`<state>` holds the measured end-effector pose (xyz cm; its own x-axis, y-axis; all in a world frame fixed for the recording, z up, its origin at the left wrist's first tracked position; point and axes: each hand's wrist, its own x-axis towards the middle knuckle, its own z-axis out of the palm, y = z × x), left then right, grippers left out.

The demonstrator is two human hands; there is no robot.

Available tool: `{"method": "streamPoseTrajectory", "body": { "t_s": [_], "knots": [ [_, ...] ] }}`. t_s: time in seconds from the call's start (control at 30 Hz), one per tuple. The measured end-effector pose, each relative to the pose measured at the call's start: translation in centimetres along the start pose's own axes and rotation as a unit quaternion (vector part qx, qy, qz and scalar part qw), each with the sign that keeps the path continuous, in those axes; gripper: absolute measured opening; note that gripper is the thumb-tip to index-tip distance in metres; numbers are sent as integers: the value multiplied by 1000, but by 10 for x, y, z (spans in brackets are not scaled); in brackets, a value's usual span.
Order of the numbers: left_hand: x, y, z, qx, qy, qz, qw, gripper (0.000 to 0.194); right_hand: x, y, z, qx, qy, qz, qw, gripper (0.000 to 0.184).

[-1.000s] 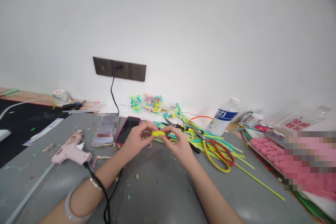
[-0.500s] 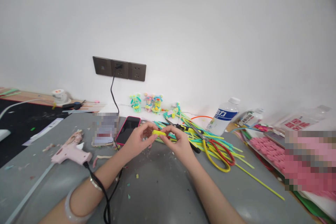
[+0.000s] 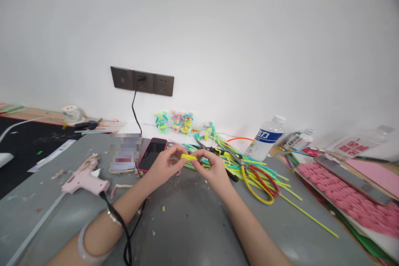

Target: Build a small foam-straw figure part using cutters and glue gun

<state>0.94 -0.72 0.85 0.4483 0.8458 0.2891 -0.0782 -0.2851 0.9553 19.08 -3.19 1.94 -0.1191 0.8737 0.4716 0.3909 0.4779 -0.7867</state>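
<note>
Between my two hands, above the grey table (image 3: pixel 183 232), is a short yellow fuzzy piece (image 3: pixel 188 157) that looks like pipe cleaner. My left hand (image 3: pixel 168 161) pinches its left end with thumb and fingertips. The right end sits in the pinch of my right hand (image 3: pixel 209 164). Just beyond my right hand lies a heap of yellow, green and teal pipe cleaners (image 3: pixel 258 170). Scissors with yellow and red handles (image 3: pixel 249 174) rest on that heap, beside black-and-yellow pliers (image 3: pixel 218 151). Small pipe-cleaner figures (image 3: pixel 186 124) stand against the wall.
A pink glue gun (image 3: pixel 85 181) with a black cord lies left of my left forearm. Two phones, one red-edged (image 3: pixel 153 153), lie behind my left hand. A bottle (image 3: pixel 267 137) stands back right, near a pink braided piece (image 3: pixel 343 195). Sockets (image 3: pixel 142 81) are on the wall.
Both hands keep their pinch on the yellow piece, with hardly any movement. The view has shifted very slightly.
</note>
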Motion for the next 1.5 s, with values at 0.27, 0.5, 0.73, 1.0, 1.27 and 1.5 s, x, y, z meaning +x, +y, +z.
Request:
{"method": "streamPoseTrajectory", "body": {
  "t_s": [0.27, 0.5, 0.73, 1.0, 1.27, 1.5],
  "knots": [
    [0, -1, 1, -13, 2, -7, 1000, 28, 1, 2, 0, 23, -12, 15, 1000, 15],
    [-1, -5, 1, -13, 3, 2, 1000, 25, 1, 0, 1, 23, -6, 4, 1000, 13],
    [-2, -5, 0, -9, 1, 10, 1000, 23, 1, 0, 3, 41, 3, -7, 999, 11],
    [-1, -9, 0, -13, -13, 17, 1000, 23, -1, -1, 3, 36, -11, -25, 999, 5],
    [0, -3, 0, -17, 4, 7, 1000, 21, -1, 2, 3, 38, -15, -12, 999, 10],
    [1, -1, -2, -7, 39, -1, 999, 16, -1, -1, -2, -39, 27, -109, 993, 7]
  ]
}}
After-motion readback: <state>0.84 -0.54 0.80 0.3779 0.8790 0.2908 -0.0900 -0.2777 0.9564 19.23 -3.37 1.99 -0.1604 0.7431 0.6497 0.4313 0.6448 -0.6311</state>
